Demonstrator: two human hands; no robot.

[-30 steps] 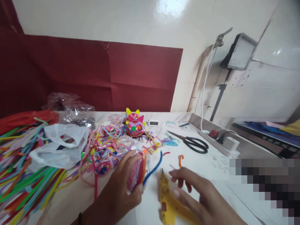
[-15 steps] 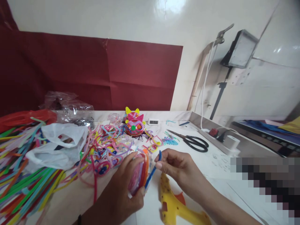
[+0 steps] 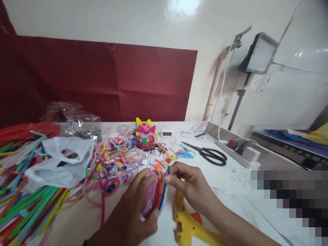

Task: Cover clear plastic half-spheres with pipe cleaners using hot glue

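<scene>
My left hand (image 3: 133, 208) is closed round a rounded piece (image 3: 153, 195) covered in pink, red and orange pipe cleaners, held just above the table. My right hand (image 3: 188, 184) pinches a blue pipe cleaner (image 3: 164, 194) and presses it along the piece's right edge. A yellow glue gun (image 3: 188, 223) lies on the white table (image 3: 230, 184) under my right wrist.
Cut pipe-cleaner scraps (image 3: 118, 162) and long pipe-cleaner bundles (image 3: 23, 198) cover the left side, with a white plastic bag (image 3: 61, 162). A finished colourful cat-like figure (image 3: 145, 136), a small digital clock (image 3: 166, 133), black scissors (image 3: 211, 155) and a power strip (image 3: 243, 153) lie further back.
My right hand left the glue gun, took the free end of the blue pipe cleaner and brought it left against the piece in my left hand.
</scene>
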